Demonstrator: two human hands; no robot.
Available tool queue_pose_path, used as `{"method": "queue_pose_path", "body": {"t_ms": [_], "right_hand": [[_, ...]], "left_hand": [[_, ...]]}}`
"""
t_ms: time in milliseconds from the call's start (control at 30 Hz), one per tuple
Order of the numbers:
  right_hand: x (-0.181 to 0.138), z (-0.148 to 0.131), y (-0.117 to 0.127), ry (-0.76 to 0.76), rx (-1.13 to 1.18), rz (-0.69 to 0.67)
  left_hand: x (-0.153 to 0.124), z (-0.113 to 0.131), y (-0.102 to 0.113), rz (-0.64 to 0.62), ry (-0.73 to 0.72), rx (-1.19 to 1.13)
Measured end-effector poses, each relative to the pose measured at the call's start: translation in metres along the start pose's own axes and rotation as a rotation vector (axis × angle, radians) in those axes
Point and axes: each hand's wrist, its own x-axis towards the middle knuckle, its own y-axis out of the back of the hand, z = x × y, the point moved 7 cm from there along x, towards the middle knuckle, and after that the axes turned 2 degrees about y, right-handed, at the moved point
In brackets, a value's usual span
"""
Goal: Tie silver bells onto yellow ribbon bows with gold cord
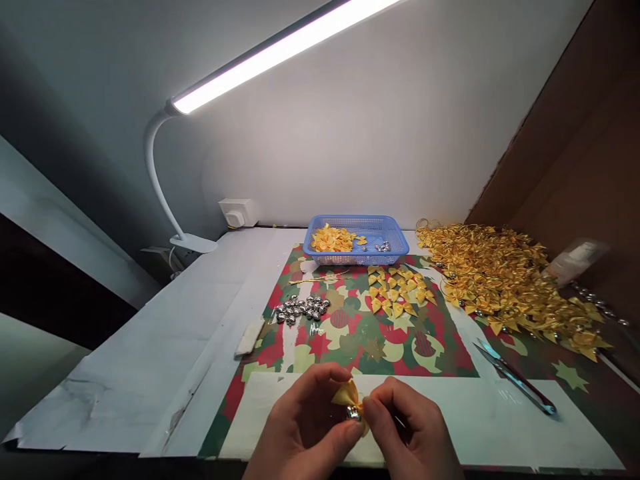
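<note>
At the near edge of the table my left hand is closed on a small yellow ribbon bow with a shiny silver bell at its middle. Thumb and fingers hold it from the left. Opposite, my right hand pinches the bow's right side beside the bell, and its fingertips hide part of the ribbon. Beyond my hands lies a cluster of loose silver bells. Several yellow bows are laid out in rows to the right of them. Gold cords lie behind the bells.
A blue basket at the back holds yellow bows and a few bells. On the right spreads a heap of gold bows beside a bottle. Slim scissors or snips lie nearer. A lamp arches over the left.
</note>
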Motion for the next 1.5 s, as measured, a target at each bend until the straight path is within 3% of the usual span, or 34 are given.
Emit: {"method": "queue_pose_path", "body": {"t_ms": [200,300,433,533,633,733,833,967,1167,1367,1500], "right_hand": [[0.008,-0.004,0.016,-0.008,0.101,0.011],[0.012,-0.009,0.015,-0.007,0.19,-0.069],[0.011,-0.017,0.002,0.052,0.172,-0.231],[0.009,-0.013,0.0,0.063,0.142,-0.221],[0.008,-0.004,0.002,0.036,0.131,-0.181],[0.008,0.0,0.005,0.031,0.087,-0.164],[0.008,0.001,0.006,0.004,0.052,-0.178],[0.009,0.0,0.003,-0.021,0.02,-0.191],[0.01,-0.005,0.001,0.011,-0.027,-0.21],[0.004,0.001,0.0,0.032,-0.148,-0.249],[0.002,-0.006,0.006,0.109,-0.206,-0.205]], "left_hand": [[0.003,-0.013,-0.005,-0.154,0.221,-0.225],[0.0,-0.019,-0.012,-0.247,0.36,-0.359],[-0.001,-0.03,-0.008,-0.2,0.468,-0.449],[0.002,-0.04,-0.006,-0.174,0.477,-0.452],[0.003,-0.044,-0.011,-0.231,0.471,-0.403],[0.006,-0.036,-0.006,-0.182,0.379,-0.296],[0.01,-0.017,0.005,-0.091,0.2,-0.109],[0.008,0.001,0.005,-0.091,-0.015,0.103],[0.007,0.003,0.002,-0.073,-0.087,0.194],[0.007,0.021,0.002,-0.099,-0.378,0.487],[0.007,0.026,0.006,-0.031,-0.495,0.664]]}}
